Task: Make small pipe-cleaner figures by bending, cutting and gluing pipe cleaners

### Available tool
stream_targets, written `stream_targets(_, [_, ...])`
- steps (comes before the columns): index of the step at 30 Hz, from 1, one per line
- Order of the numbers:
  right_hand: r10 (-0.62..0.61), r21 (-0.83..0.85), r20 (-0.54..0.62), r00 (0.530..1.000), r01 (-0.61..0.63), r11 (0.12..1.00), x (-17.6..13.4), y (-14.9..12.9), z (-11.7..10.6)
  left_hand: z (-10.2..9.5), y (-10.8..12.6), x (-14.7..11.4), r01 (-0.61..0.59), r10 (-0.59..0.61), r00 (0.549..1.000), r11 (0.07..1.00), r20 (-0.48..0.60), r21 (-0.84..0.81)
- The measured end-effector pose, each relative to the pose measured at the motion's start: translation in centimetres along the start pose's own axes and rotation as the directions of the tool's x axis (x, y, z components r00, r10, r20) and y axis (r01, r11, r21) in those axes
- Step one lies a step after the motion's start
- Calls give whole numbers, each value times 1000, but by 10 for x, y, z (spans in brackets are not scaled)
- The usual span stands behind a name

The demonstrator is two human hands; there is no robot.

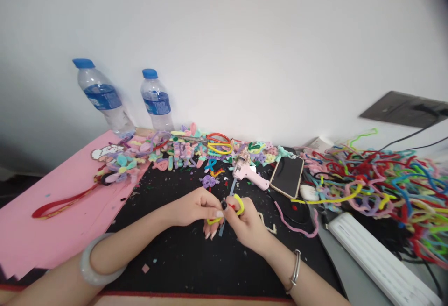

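Well, the left hand point(198, 208) and right hand point(247, 224) meet over the black mat point(182, 264), with the fingers point(212, 213) of each pinched together on a fuzzy yellow stick point(240, 204), which is partly hidden. It looks very light, soft and bendy, likely with thin wire inside. The fuzz should not slip much, but the wire may keep a bad bend. Best pinch it gently, right beside the spot that bends. Past the hands lies a pink glue gun point(252, 177), then bright fuzzy bits point(184, 154) near the wall point(245, 63).
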State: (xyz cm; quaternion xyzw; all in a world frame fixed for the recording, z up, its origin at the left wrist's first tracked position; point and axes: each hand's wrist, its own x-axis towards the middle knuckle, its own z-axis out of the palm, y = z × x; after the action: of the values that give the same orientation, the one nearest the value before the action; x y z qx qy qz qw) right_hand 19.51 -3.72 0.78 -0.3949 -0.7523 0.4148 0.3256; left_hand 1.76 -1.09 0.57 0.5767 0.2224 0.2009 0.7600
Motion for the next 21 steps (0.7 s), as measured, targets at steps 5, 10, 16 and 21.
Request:
stream_targets(5, [-210, -39, 88, 974, 214, 976, -8, -18, 4, 0, -1, -4, 181, -127, 961, 961, 247, -210])
stream_targets(10, [-390, -76, 130, 912, 401, 913, -11, -17, 3, 0, -6, -4, 336, -221, 894, 906, 390, -258])
stream_targets(16, [35, 274, -65, 997, -16, 962, 1, 7, -1, 7, -4, 0, -57, 70, 985, 995, -156, 87])
stream_targets(21, [313, 648, -9, 950, -233, 725, 7, 22, 8, 12, -8, -1, -113, 425, 880, 617, -210, 779])
